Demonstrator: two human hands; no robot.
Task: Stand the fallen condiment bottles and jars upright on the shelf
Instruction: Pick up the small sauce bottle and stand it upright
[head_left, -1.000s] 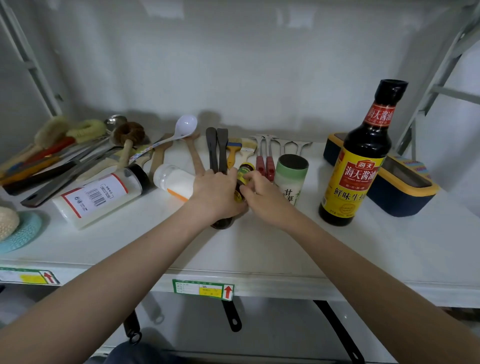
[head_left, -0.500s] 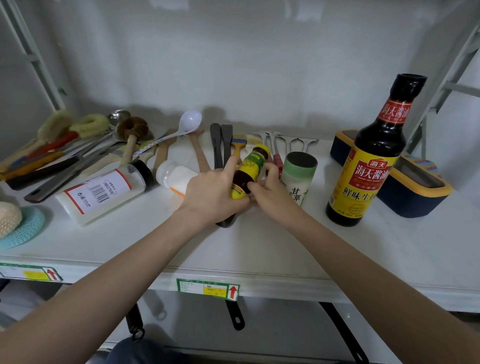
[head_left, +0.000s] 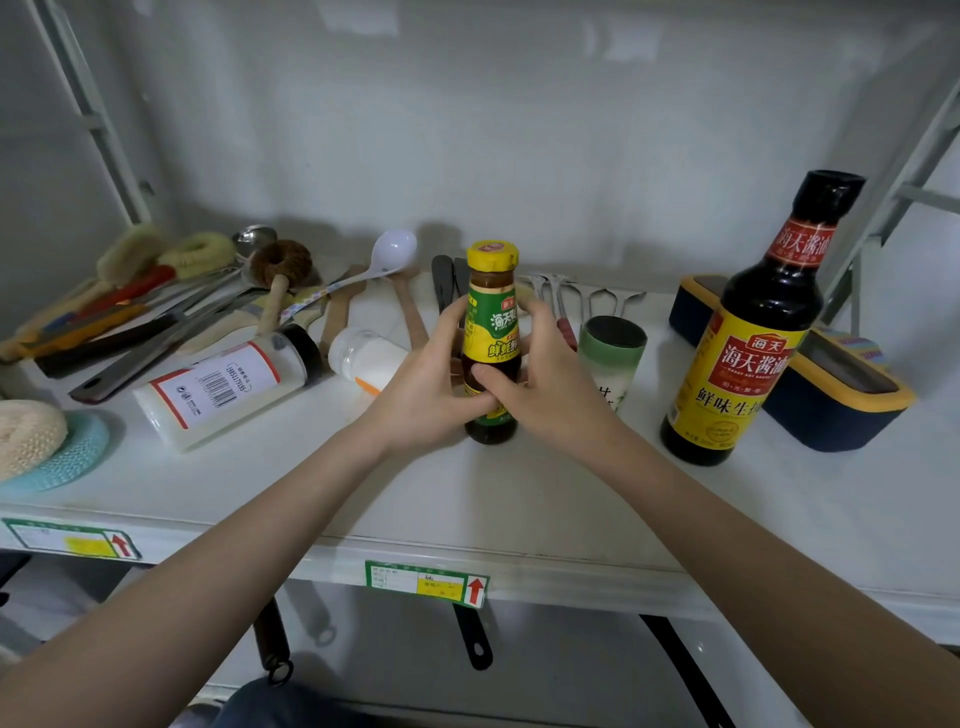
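A small dark sauce bottle (head_left: 492, 312) with a yellow cap and green-yellow label stands upright on the white shelf (head_left: 519, 499). My left hand (head_left: 426, 389) and my right hand (head_left: 540, 384) both wrap around its lower half. To the left, a long clear jar (head_left: 228, 387) with a black cap and barcode label lies on its side. Beside it a small white jar (head_left: 366, 358) also lies fallen. A green canister (head_left: 613, 353) stands just right of my right hand. A big soy sauce bottle (head_left: 753, 332) stands upright further right.
Brushes, spatulas, spoons and a white ladle (head_left: 384, 257) lie along the back left of the shelf. A sponge on a teal mat (head_left: 62, 457) sits at the left edge. A navy and yellow box (head_left: 831, 410) stands at the right. Utensil handles hang below the shelf.
Both hands have tipped the small sauce bottle from lying flat, through a tilt, to standing upright on the shelf. The other jars have not moved.
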